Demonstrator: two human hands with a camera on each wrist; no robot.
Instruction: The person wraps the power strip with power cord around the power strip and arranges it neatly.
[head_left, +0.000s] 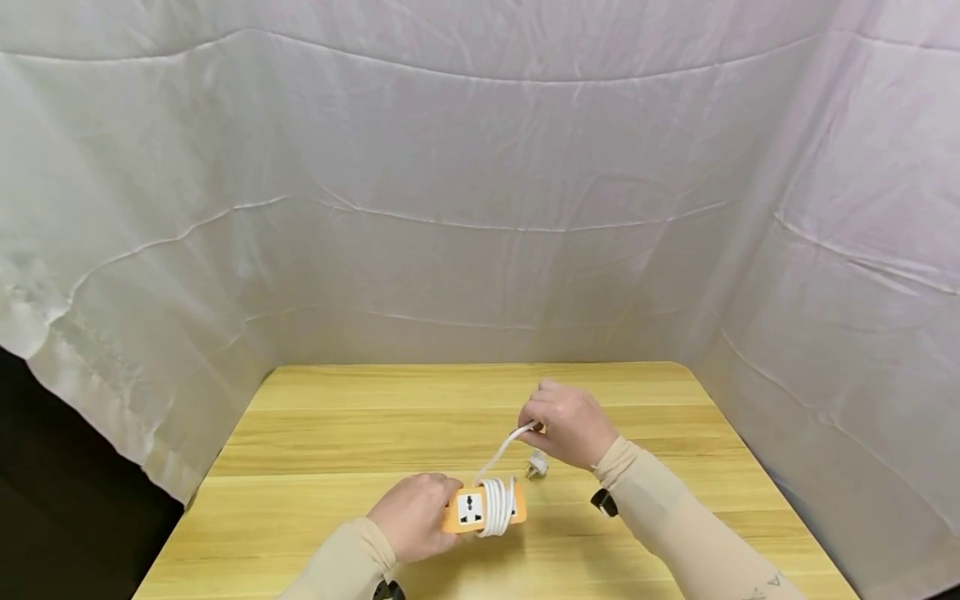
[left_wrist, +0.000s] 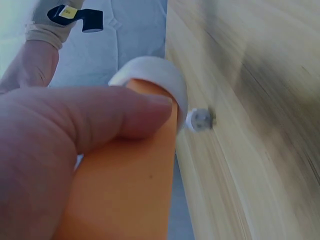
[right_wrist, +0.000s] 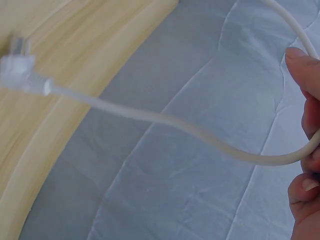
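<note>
An orange power strip (head_left: 450, 522) with white socket faces is held up over the table by my left hand (head_left: 417, 517), which grips its left end. In the left wrist view the thumb (left_wrist: 135, 112) lies along the orange side of the strip. Several turns of white cord (head_left: 497, 508) wrap the strip's right part. My right hand (head_left: 568, 423) pinches the free cord (head_left: 502, 447) above and to the right of the strip, and the cord runs on through the curled fingers (right_wrist: 305, 75). From there it leads to a white plug (right_wrist: 19, 70) with metal pins, hanging below the right hand.
The wooden table (head_left: 360, 425) lies under both hands. Pale cloth curtains (head_left: 480, 167) stand round its back and sides. A dark gap (head_left: 60, 475) shows at the lower left. Each wrist wears a small black device (head_left: 603, 502).
</note>
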